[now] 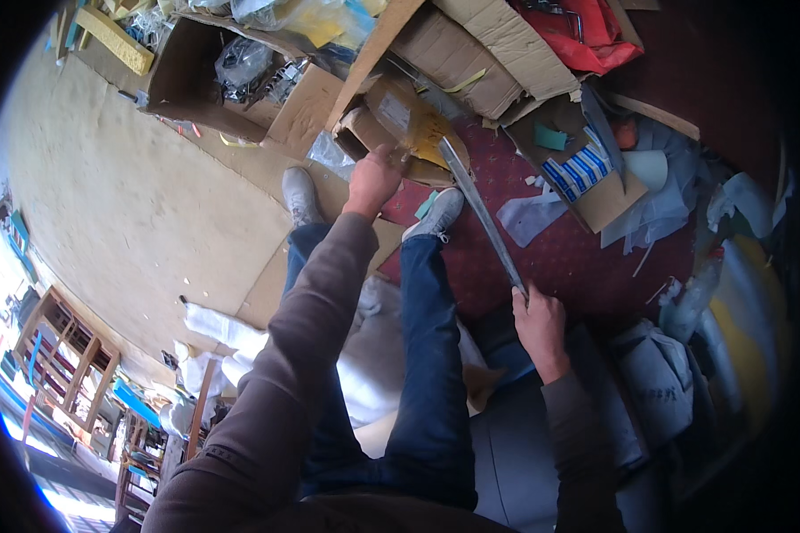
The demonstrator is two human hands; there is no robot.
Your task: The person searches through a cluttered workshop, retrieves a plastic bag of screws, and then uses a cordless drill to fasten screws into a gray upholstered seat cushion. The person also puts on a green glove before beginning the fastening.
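My right hand point(540, 329) is closed round the lower end of a long, narrow grey metal bar point(482, 209). The bar slants up and to the left, its far end beside a small cardboard box point(400, 115) patched with yellowish tape. Against that box's near side is my left hand point(373, 182), its fingers curled closed. What they grip, if anything, is hidden. A wooden board point(373, 60) leans diagonally just beyond the left hand. My two grey shoes point(300, 195) stand on the floor close to the small box.
An open cardboard box point(182, 80) with plastic-wrapped metal parts stands at the upper left. Toward the right, blue-and-white small packs point(580, 171) sit in another carton among plastic sheets. A red bag point(587, 40) lies at the top. White padding point(373, 355) lies beneath my legs.
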